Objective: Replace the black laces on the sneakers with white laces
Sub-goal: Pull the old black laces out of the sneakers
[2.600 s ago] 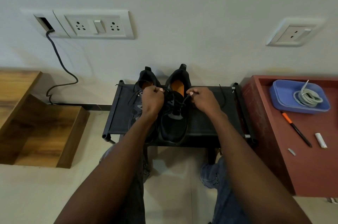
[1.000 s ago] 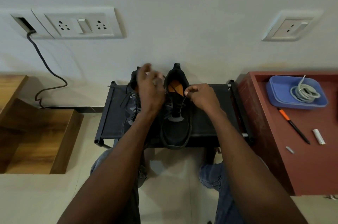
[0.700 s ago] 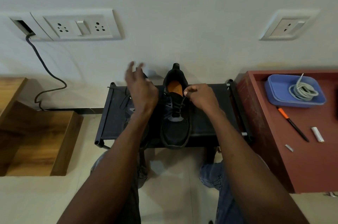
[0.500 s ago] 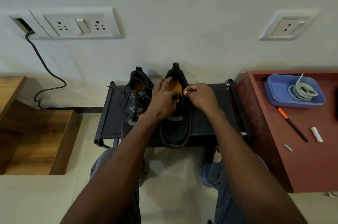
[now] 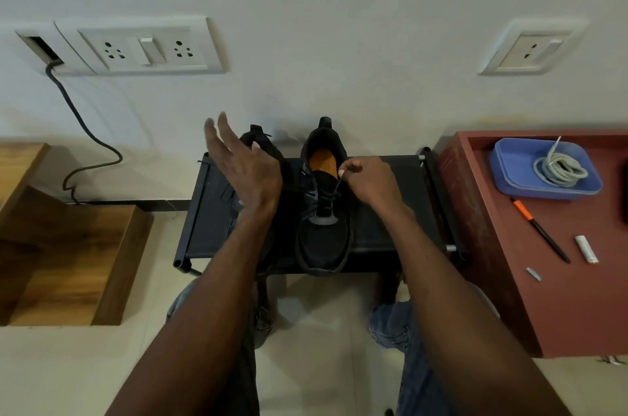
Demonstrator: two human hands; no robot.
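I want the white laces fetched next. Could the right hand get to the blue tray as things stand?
Probably not yet: the right hand pinches the black lace. The way to the blue tray looks free otherwise.

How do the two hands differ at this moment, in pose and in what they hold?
The left hand is raised with fingers spread and holds nothing; the right hand pinches a black lace. The left hand covers the left sneaker; the right hand works at the right sneaker. Both hands are bare.
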